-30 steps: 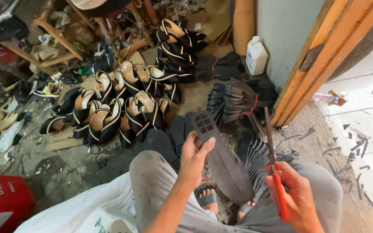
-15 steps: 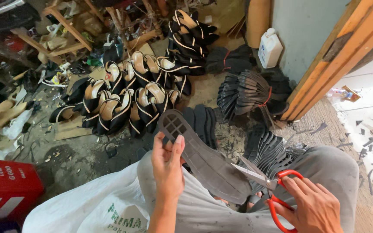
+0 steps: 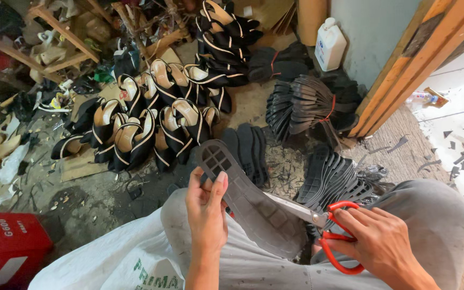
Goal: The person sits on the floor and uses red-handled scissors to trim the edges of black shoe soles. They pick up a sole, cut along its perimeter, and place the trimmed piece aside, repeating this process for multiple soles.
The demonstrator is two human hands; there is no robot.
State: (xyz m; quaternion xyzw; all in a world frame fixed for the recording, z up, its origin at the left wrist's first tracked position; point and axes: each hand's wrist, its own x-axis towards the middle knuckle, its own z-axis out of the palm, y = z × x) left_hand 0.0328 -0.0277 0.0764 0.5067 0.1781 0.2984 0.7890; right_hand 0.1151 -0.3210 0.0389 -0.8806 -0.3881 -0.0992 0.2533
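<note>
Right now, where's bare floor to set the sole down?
Bare patch left of the knees, between red box and finished shoes. Crowded: sole stacks under the scissors, bundled soles by the door frame.

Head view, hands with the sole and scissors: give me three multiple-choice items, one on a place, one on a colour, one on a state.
1. Where does the white plastic bottle stand?
A. by the grey wall
B. on the red crate
C. on the person's lap

2. What colour are the handles of the metal scissors?
A. blue
B. red
C. black

3. How is the dark grey rubber shoe sole held?
A. lying loose on the floor
B. left hand grips it
C. tied in a bundle

Answers: 1 A, it stands on the floor against the wall; 2 B, red loops around the right hand fingers; 3 B, fingers clasp its waffled end.
</note>
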